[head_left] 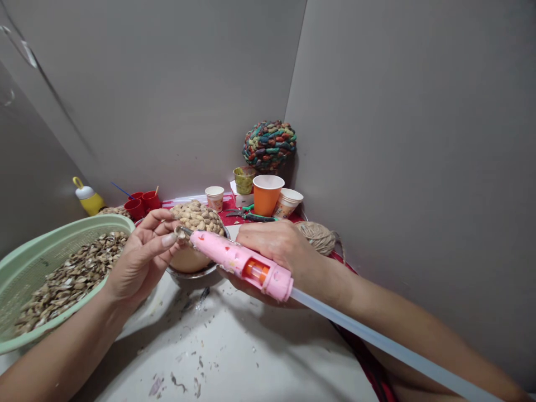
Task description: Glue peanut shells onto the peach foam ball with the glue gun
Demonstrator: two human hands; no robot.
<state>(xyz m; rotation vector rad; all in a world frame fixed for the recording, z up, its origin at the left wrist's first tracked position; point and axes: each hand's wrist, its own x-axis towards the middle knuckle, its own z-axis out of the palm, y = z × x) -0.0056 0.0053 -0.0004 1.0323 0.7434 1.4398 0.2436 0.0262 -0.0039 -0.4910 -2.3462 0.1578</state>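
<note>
This looks like a small craft corner, walled in by plain grey cardboard panels (397, 139) standing behind the hands. Beyond them sit paper cups, an orange plastic cup (267, 194), a ball of jute twine (320, 236) and a finished multicoloured shell-covered ball (269, 144). Left of the hands stands a pale green plastic basket (25, 262) full of shells, and glue scraps fleck the white tabletop (234, 352) beneath.

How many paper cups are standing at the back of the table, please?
4: a small white cup, an olive-green cup, a big orange cup, and a tilted white cup beside it. Others may be hidden.
</note>
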